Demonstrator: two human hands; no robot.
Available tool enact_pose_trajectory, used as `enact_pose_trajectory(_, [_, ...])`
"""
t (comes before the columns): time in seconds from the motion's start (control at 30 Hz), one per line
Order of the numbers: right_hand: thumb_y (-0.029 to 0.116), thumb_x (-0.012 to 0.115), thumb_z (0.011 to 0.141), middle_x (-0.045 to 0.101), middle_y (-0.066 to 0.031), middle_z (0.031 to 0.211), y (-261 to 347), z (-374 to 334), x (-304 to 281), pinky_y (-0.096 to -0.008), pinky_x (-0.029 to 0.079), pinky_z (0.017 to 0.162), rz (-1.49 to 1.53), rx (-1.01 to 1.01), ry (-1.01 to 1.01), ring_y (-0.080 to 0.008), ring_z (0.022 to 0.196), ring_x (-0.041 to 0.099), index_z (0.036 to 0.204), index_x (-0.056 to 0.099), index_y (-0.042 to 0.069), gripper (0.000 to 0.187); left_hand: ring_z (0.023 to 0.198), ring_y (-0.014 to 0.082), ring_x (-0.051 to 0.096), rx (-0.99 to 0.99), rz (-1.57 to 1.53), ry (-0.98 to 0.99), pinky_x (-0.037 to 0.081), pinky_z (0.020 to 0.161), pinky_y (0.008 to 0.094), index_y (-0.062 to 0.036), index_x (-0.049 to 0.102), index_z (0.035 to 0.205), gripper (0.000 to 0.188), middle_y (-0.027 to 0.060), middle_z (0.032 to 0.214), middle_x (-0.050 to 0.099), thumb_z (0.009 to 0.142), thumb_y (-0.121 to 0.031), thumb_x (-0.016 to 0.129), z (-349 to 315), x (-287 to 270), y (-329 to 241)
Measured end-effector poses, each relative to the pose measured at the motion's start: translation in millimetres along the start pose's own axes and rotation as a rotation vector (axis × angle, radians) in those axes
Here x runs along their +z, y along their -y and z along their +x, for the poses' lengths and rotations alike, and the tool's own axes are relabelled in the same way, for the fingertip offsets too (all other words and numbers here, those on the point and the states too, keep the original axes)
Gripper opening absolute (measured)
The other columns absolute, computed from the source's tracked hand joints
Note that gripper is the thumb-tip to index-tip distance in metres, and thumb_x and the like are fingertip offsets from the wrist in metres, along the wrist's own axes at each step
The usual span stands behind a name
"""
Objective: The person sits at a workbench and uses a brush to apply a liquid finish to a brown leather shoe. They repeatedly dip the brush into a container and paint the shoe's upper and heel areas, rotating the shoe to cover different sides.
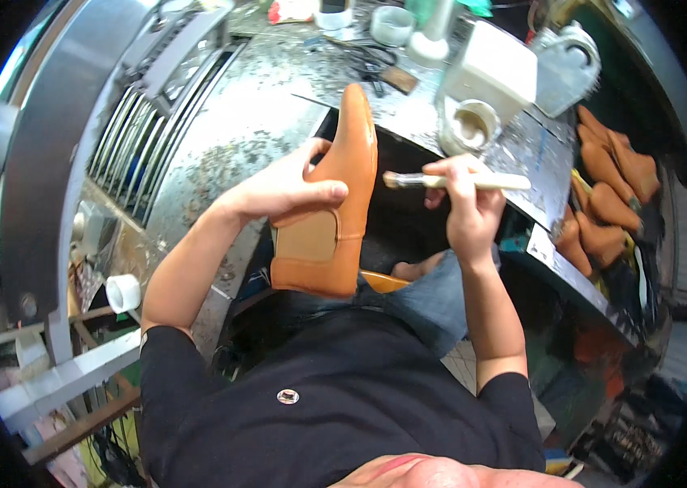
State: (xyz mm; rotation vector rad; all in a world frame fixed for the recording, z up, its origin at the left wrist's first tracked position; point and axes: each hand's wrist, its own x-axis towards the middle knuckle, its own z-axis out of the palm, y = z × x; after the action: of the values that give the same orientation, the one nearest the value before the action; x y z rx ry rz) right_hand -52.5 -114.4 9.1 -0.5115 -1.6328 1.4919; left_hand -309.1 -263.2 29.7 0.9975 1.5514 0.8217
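A tan ankle boot upper (352,154) with a lighter side panel is held on its side, toe pointing away from me, by my left hand (299,183). The thumb lies across the boot and the other fingers go behind it, out of sight. Along its right edge the boot looks glossy. My right hand (469,199) grips a brush (502,180) by its pale handle. The bristle end points left and stays a small gap away from the boot's edge. Beyond the right hand, a round pot (473,126) with pale contents stands on the worktable (221,114).
A white container (494,69) stands behind the pot. Scissors (368,57), a small brown block (398,80) and a clear cup (392,26) lie farther back. Several tan boot pieces (604,211) are piled at the right. Slotted metal equipment (148,122) is at the left.
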Motion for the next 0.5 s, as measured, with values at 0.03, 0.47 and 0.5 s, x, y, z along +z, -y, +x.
enact_pose_trajectory(0.03, [0.016,0.058,0.108,0.070,-0.0075,0.075,-6,-4,-1,-0.0267,0.051,0.060,0.008,0.010,-0.029,-0.0122,0.064,0.064,0.101,0.075,-0.006,0.029,0.116,0.0190,0.066,-0.048,0.150,-0.073,0.053,0.101,0.0364,0.0053,0.039,0.155,0.109,0.0186,0.126,0.069,0.083,-0.062,0.085,-3,-17,-5])
enact_pose_trajectory(0.47, [0.014,0.059,0.108,0.069,-0.0091,0.085,-47,-69,-33,-0.0273,0.052,0.065,-0.030,0.181,-0.127,-0.0140,0.069,0.065,0.107,0.073,-0.003,0.022,0.110,0.0282,0.071,-0.390,0.945,-0.762,0.055,0.098,0.0405,0.0048,0.053,0.143,0.089,0.0218,0.120,0.071,0.086,-0.056,0.083,-35,-305,121])
enact_pose_trajectory(0.5, [0.014,0.058,0.108,0.069,-0.0097,0.086,-51,-75,-39,-0.0273,0.052,0.065,-0.090,0.129,-0.129,-0.0142,0.070,0.065,0.107,0.072,-0.004,0.022,0.111,0.0286,0.071,-0.420,0.984,-0.768,0.055,0.098,0.0406,0.0049,0.053,0.143,0.088,0.0220,0.121,0.071,0.086,-0.056,0.083,-31,-318,139])
